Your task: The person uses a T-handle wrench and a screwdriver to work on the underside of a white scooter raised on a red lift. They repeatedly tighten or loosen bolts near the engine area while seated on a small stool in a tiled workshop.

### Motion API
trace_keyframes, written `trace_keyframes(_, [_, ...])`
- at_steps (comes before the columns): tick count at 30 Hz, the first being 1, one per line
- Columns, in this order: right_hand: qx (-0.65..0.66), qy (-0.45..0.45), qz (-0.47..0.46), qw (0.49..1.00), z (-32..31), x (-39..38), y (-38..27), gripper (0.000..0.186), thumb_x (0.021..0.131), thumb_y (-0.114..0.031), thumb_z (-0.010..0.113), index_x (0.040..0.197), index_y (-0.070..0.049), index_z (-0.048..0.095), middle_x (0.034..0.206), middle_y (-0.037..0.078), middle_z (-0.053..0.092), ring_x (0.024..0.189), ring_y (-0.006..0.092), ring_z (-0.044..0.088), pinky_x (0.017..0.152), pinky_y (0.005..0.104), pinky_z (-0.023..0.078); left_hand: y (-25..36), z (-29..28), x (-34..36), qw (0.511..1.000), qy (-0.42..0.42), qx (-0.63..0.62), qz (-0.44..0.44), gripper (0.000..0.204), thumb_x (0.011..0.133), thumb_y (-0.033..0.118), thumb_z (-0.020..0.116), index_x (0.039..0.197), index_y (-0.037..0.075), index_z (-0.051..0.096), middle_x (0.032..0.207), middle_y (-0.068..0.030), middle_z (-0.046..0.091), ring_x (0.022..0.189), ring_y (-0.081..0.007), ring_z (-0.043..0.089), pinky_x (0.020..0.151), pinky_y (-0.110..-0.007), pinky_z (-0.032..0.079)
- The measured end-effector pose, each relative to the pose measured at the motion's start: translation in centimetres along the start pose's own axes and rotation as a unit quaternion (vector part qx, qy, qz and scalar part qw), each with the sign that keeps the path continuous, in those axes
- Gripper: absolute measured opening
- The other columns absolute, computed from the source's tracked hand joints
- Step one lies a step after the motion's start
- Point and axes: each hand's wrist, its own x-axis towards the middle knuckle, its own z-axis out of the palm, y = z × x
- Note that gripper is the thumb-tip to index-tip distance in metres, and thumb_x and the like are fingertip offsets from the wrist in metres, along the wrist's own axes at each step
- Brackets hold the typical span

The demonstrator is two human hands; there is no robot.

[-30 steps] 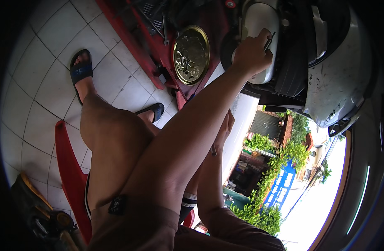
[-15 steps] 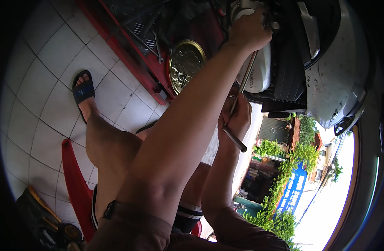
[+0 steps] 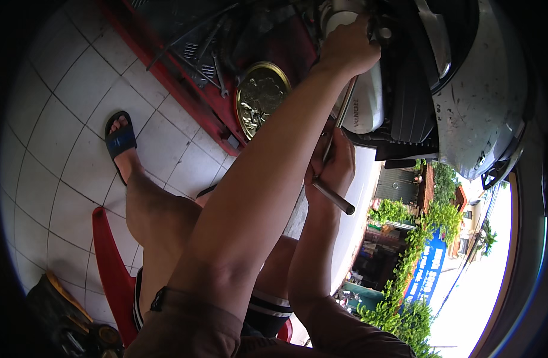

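Observation:
My left hand (image 3: pixel 350 49) is closed at the motorbike's engine, its fingertips mostly hidden. A round metal end (image 3: pixel 385 34) sticks out beside its knuckles. A long steel rod runs from behind that wrist down to my right hand (image 3: pixel 336 158), whose fingers are wrapped round it. Below this grip, a thick steel crossbar (image 3: pixel 333 197) juts out to the lower right, so the tool looks like a T-handle wrench. The wrench passes in front of a pale grey engine cover (image 3: pixel 365 106). Its far end is hidden by my left hand.
Left of the engine, a round gold-rimmed tray (image 3: pixel 240 107) holds small metal parts. Several wrenches (image 3: pixel 220 77) lie on the red-framed stand (image 3: pixel 190 98). The scuffed silver body panel (image 3: pixel 483 101) stands at the right. A red plastic seat edge (image 3: pixel 110 262) is beside my leg.
The view has shifted slightly. My right hand and the wrench's crossbar have turned a little, while both hands keep their grips and my left hand stays at the engine.

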Motion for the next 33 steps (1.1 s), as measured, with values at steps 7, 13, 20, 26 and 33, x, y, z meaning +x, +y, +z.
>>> trace_keyframes(7, [-0.011, -0.019, 0.013, 1.0, 2.3, -0.3, -1.6, 0.039, 0.102, -0.026, 0.032, 0.095, 0.004, 0.055, 0.045, 0.004, 0.038, 0.03, 0.013, 0.029, 0.03, 0.0244, 0.027, 0.0, -0.5, 0.7, 0.998, 0.044, -0.012, 0.045, 0.063, 0.081, 0.022, 0.06, 0.14, 0.01, 0.041, 0.082, -0.0115, 0.068, 0.076, -0.0212, 0.069, 0.074, -0.034, 0.054])
trace_keyframes(13, [0.078, -0.118, 0.037, 0.989, 2.7, 0.4, -3.2, 0.036, 0.103, -0.027, 0.031, 0.094, 0.002, 0.052, 0.049, 0.006, 0.043, 0.034, 0.0151, 0.038, 0.033, 0.027, 0.032, -0.5, -3.1, 1.6, 0.998, -0.045, 0.018, 0.034, 0.05, 0.09, 0.035, 0.057, 0.133, 0.009, 0.049, 0.096, -0.0086, 0.067, 0.076, -0.0185, 0.067, 0.068, -0.035, 0.052])
trace_keyframes(20, [0.176, -0.206, 0.035, 0.962, 2.3, 3.2, -3.7, 0.031, 0.103, -0.03, 0.039, 0.091, -0.004, 0.051, 0.061, 0.004, 0.048, 0.055, 0.012, 0.042, 0.055, 0.0242, 0.032, 4.0, -12.9, -6.2, 0.892, -0.288, 0.161, -0.308, 0.068, 0.096, 0.066, 0.03, 0.111, 0.009, 0.063, 0.099, -0.0083, 0.068, 0.079, -0.0179, 0.066, 0.07, -0.031, 0.051])
trace_keyframes(26, [0.372, -0.222, 0.103, 0.895, 1.4, 3.3, -4.8, 0.026, 0.102, -0.03, 0.043, 0.09, -0.008, 0.052, 0.064, -0.002, 0.046, 0.057, 0.0086, 0.039, 0.052, 0.0235, 0.032, 5.3, -15.9, -16.7, 0.834, -0.345, 0.088, -0.421, 0.061, 0.098, 0.06, 0.034, 0.115, 0.005, 0.057, 0.099, -0.0098, 0.066, 0.091, -0.0196, 0.065, 0.079, -0.034, 0.05])
trace_keyframes(33, [0.483, -0.317, 0.087, 0.811, 2.9, 2.6, -5.8, 0.026, 0.102, -0.032, 0.044, 0.093, -0.008, 0.051, 0.065, -0.004, 0.039, 0.057, 0.0074, 0.034, 0.051, 0.0236, 0.027, 7.1, -14.4, -21.6, 0.934, -0.071, -0.199, -0.288, 0.042, 0.1, 0.044, 0.048, 0.094, 0.003, 0.059, 0.083, -0.0063, 0.061, 0.076, -0.0141, 0.059, 0.06, -0.025, 0.045])
